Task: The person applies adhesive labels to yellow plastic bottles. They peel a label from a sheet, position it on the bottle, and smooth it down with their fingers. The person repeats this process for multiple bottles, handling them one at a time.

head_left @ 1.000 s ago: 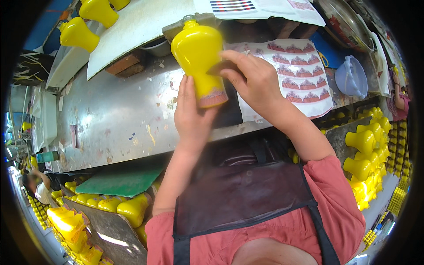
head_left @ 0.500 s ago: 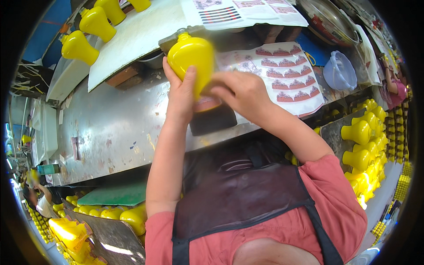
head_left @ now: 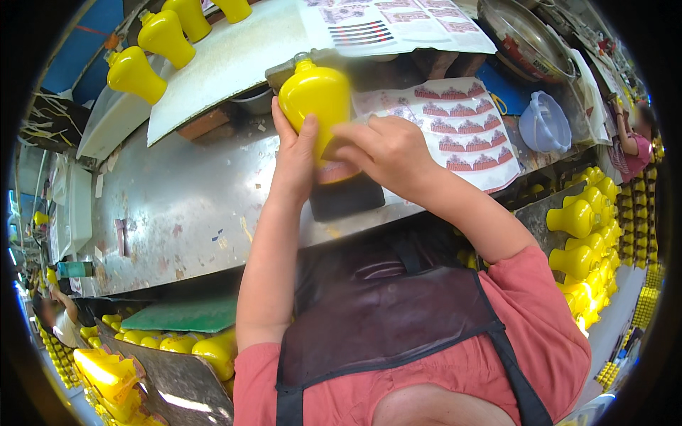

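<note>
left hand (head_left: 292,162) higher on bottle (head_left: 315,94); printed sheet (head_left: 465,129) alongside

Bright glare across metal tabletop (head_left: 181,195)

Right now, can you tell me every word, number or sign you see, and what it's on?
Round metal pan: pale lettering on its dark red patch; I won't copy it.
Upper sheet: pictures and stripes; any writing is too small to read.
Patterned sheet: no words I can make out.
Yellow bottle: no readable words.
</note>
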